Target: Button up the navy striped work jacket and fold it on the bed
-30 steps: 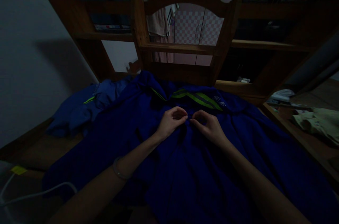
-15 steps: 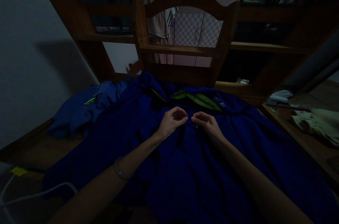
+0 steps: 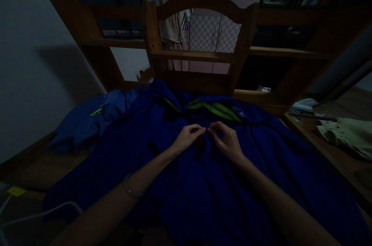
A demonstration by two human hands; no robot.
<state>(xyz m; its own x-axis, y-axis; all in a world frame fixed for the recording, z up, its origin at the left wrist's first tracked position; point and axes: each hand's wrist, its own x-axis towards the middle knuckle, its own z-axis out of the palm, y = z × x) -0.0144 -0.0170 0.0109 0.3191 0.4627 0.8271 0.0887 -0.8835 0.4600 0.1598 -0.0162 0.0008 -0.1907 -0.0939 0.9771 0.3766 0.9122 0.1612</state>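
A dark blue jacket (image 3: 270, 149) with a yellow-green and grey reflective stripe (image 3: 215, 109) and a small white print lies spread out before me. Over its upper middle, just below the stripe, both hands meet almost fingertip to fingertip. My left hand (image 3: 186, 138) is closed in a pinch on the jacket's front, thumb against fingers. My right hand (image 3: 228, 140) pinches the cloth close beside it, its fingers bent above the thumb. Whatever small part lies between the fingertips is too dark to make out.
Behind the jacket rises a wooden headboard (image 3: 200, 56) with shelves. A second blue garment (image 3: 78, 125) lies in a heap at the left. Pale folded cloth (image 3: 345, 135) rests on the wooden surface at the right. A white cable (image 3: 43, 213) runs at the lower left.
My right hand has shifted its grip, its fingers now arched higher and closer to the left fingertips. The left fingers have closed together more. The view has moved slightly.
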